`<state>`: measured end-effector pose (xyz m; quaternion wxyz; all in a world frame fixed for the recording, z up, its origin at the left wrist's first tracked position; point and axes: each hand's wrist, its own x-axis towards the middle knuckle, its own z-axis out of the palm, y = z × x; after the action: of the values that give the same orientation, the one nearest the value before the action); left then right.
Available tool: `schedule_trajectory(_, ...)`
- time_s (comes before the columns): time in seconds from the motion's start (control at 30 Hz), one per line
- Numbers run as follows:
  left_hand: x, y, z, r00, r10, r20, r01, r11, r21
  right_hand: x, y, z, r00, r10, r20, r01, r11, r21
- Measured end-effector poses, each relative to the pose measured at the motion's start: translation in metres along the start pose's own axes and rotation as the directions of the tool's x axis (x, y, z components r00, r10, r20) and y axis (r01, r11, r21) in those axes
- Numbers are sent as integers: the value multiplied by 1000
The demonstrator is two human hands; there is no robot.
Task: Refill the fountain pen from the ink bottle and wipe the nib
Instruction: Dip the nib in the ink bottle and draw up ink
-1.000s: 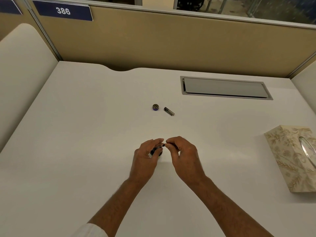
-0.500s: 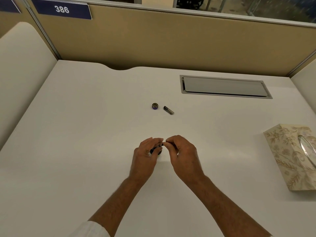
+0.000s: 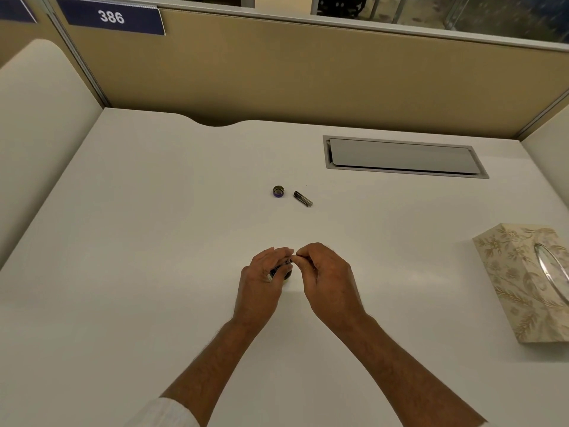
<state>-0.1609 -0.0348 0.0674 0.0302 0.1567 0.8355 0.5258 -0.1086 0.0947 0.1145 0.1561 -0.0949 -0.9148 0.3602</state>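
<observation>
Between left hand [image 3: 261,278] and right hand [image 3: 328,278], ink bottle [image 3: 287,275], half-hidden.

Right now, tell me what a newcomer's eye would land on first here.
First, the two hands meeting at the desk's centre: the left hand and right hand pinch a small dark object together. Behind them lie a small round cap and a short dark pen piece. A floral tissue box sits at the right edge.
</observation>
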Motion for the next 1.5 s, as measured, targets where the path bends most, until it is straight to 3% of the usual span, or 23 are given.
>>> schedule_trajectory(0.73,1,-4,3,1000,-3,1,3,1000,21,2,1,-3,999,4,38,-4,1000,-5)
schedule_trajectory(1.5,-4,-7,4,999,-37,12,37,999,-18,0,0,4,993,-112,46,115,992,-61)
